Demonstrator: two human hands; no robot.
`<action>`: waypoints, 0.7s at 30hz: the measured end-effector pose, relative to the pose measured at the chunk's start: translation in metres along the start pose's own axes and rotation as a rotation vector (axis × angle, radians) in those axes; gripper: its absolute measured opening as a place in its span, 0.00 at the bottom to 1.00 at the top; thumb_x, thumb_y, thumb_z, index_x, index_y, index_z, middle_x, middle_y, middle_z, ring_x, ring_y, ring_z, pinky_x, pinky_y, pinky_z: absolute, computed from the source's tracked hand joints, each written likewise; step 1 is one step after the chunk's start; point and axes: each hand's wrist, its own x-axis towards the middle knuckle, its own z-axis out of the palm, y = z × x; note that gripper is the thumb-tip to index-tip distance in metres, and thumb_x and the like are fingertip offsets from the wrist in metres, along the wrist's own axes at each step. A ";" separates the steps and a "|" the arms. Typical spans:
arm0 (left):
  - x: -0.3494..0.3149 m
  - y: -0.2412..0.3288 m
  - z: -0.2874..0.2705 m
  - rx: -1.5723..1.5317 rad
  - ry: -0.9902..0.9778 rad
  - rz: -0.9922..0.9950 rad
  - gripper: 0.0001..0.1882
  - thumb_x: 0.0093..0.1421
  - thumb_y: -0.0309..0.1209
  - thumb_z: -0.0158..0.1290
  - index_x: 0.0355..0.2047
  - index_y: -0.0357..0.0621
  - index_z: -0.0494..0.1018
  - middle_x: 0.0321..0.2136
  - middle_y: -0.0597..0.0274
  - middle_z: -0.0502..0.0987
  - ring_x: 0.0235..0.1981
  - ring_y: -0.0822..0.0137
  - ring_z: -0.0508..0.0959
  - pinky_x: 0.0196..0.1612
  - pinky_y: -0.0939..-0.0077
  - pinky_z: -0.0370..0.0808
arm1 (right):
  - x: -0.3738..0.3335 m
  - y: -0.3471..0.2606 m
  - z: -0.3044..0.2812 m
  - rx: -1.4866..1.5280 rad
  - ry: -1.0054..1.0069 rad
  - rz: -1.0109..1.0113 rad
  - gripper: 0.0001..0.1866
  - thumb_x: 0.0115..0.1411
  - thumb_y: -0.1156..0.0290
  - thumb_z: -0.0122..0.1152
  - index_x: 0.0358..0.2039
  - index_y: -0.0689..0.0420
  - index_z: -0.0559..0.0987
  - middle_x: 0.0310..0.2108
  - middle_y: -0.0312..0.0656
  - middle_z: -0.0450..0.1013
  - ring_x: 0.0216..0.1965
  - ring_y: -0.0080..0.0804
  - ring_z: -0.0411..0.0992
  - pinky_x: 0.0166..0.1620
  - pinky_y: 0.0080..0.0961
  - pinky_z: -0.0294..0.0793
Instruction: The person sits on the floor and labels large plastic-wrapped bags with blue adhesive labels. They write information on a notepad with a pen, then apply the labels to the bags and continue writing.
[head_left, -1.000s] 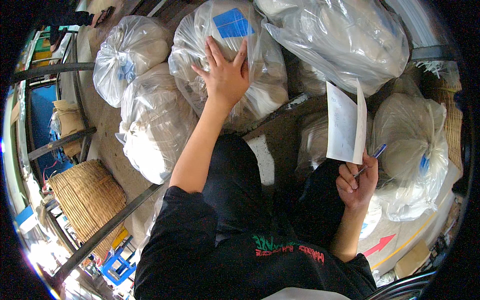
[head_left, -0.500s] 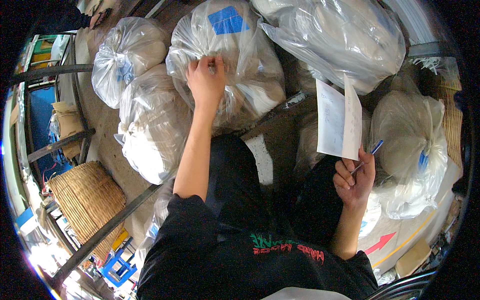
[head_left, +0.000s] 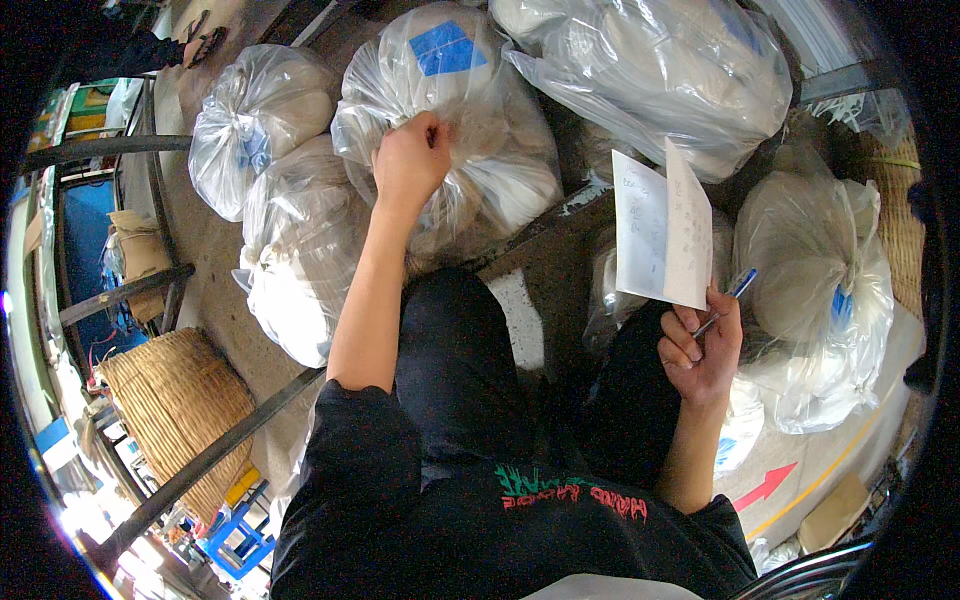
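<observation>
My left hand (head_left: 412,160) reaches forward with its fingers curled closed at the gathered neck of a clear plastic bag (head_left: 505,125). That bag is stuffed with pale rounded contents, too clouded to name, and bears a blue square label (head_left: 447,48) on top. In my right hand (head_left: 703,355) are a folded white paper (head_left: 660,230) with handwriting, pinched at its lower corner, and a blue pen (head_left: 740,284) lying across the fingers. The paper stands upright, partly opened along its fold.
More filled clear bags lie at the left (head_left: 290,280), far right (head_left: 660,70) and right (head_left: 810,260). A woven basket (head_left: 180,410) and dark metal rails (head_left: 215,455) are on the left, with a blue stool (head_left: 238,540) below. Another person's sandalled foot (head_left: 203,45) shows at top left.
My right hand has shifted slightly left with the paper and pen. My left hand stays at the bag's neck, its fingers curled in more tightly. The view has moved a little.
</observation>
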 end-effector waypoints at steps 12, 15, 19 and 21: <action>0.000 -0.046 0.010 -1.720 -0.037 -0.690 0.12 0.70 0.33 0.48 0.48 0.40 0.71 0.43 0.57 0.77 0.37 0.64 0.79 0.42 0.67 0.81 | 0.000 -0.002 0.007 0.017 -0.048 -0.002 0.10 0.70 0.61 0.43 0.45 0.51 0.70 0.22 0.35 0.60 0.15 0.19 0.53 0.13 0.15 0.53; -0.002 -0.066 0.013 -1.522 -0.109 -0.723 0.09 0.69 0.32 0.48 0.43 0.42 0.73 0.34 0.61 0.77 0.29 0.70 0.78 0.29 0.75 0.80 | 0.001 0.000 0.008 0.001 -0.011 -0.002 0.09 0.68 0.61 0.48 0.45 0.48 0.71 0.21 0.34 0.61 0.14 0.18 0.53 0.12 0.14 0.54; 0.015 -0.102 -0.009 -1.546 -0.586 -0.560 0.07 0.68 0.33 0.47 0.39 0.44 0.73 0.25 0.71 0.72 0.19 0.78 0.67 0.15 0.82 0.65 | 0.001 0.001 0.009 -0.007 -0.009 -0.004 0.10 0.68 0.61 0.48 0.46 0.49 0.70 0.21 0.33 0.61 0.13 0.18 0.53 0.12 0.14 0.54; 0.013 -0.089 -0.013 -1.330 -0.618 -0.610 0.10 0.69 0.37 0.47 0.42 0.46 0.73 0.27 0.71 0.72 0.20 0.78 0.67 0.18 0.83 0.65 | 0.003 0.001 0.009 -0.023 0.013 -0.020 0.10 0.68 0.61 0.48 0.47 0.49 0.70 0.21 0.33 0.61 0.13 0.18 0.53 0.12 0.13 0.55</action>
